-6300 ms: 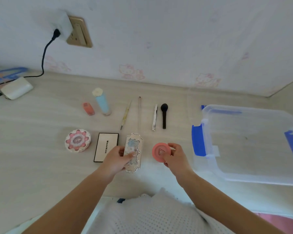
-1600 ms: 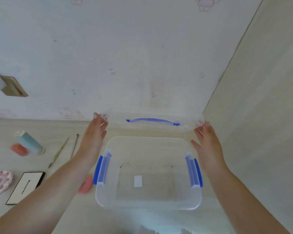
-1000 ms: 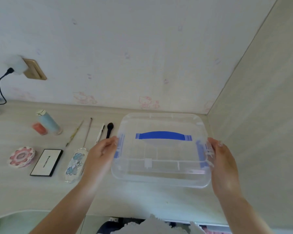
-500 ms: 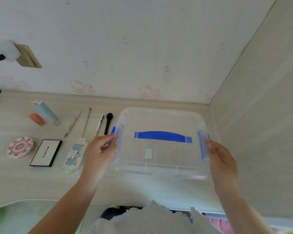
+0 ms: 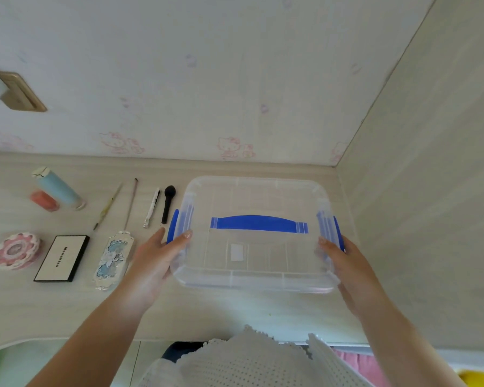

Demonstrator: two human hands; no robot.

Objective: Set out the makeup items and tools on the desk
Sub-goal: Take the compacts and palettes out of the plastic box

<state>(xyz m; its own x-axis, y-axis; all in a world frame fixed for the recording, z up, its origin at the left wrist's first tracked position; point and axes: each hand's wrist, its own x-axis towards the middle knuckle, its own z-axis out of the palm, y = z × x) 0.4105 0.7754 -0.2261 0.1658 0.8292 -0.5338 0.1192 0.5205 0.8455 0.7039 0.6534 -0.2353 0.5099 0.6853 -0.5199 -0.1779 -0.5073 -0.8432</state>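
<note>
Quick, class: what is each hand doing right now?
Left hand: grips the left end of the clear storage box.
Right hand: grips the box's right end.

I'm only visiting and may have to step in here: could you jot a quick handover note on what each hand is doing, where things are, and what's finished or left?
Left hand grips the clear box at its left blue latch; right hand grips the right end.
The lid with the blue handle is on the box, which sits on the desk.
Laid out to the left: blue tube, coral pot, two thin tools, white pen, black brush, flower compact, white palette, ornate case.
Done: items set out.
Left: probably snap the latches shut.
</note>
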